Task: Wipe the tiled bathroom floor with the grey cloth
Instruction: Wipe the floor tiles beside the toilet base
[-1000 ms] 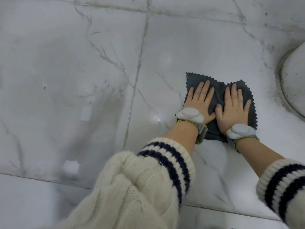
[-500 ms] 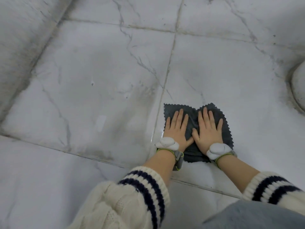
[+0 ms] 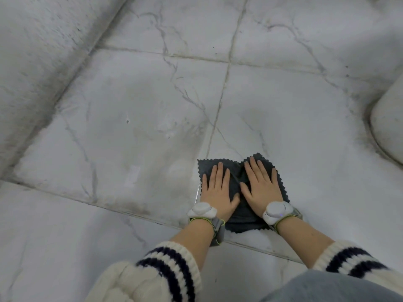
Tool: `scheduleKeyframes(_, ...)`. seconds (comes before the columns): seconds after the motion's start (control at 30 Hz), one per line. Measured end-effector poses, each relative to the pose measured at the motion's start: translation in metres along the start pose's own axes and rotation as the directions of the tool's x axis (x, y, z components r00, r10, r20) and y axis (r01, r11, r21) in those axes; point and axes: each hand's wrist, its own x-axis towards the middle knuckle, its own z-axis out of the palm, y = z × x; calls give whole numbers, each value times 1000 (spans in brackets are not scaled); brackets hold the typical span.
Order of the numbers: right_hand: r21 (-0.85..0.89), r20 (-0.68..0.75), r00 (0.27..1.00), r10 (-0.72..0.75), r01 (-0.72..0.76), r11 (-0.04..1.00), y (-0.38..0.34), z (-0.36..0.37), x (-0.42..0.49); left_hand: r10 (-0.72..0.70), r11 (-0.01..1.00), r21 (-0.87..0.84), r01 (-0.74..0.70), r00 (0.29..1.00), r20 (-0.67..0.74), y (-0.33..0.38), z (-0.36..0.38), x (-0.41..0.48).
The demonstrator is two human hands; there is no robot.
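A floor of large white marble-look tiles [image 3: 135, 131] with thin grey veins fills the view, seen from above. Dark grout lines cross it, and grime darkens the tile left of centre. Along the left edge a speckled pale grey wall [image 3: 32, 62] rises at a slant. At the far right edge is the rounded side of a white fixture [image 3: 388, 131], with a dirty ring on the floor around its base.

At the bottom, two forearms reach forward from cream cable-knit sleeves [image 3: 170, 269] with navy stripes at the cuffs. A patch of light blue denim [image 3: 327, 288] shows at the bottom right corner.

A small dark grey cloth with zigzag-cut edges [image 3: 236, 179] lies on the floor right of centre, bunched into a crease down its middle, its left edge at a grout line. The left hand [image 3: 218, 190] and the right hand [image 3: 261, 188] lie palm down on it, side by side, thumbs nearly touching. The fingers of both hands are straight and slightly spread, pressing the cloth flat against the tile rather than gripping it.

Each wrist carries a white rounded device on a grey strap [image 3: 201, 210] edged in yellow-green.
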Motion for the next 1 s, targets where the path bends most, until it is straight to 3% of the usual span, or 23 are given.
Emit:
scheduleKeyframes(0.23,-21,22,999,-37,37,999,17,0,15,5,999,46,-6,1000,21,4,5,20)
scheduleKeyframes(1.0,38,-124,992,19,-14,999,45,-17,97,47,992,119,-49,999,18,5,-15,119)
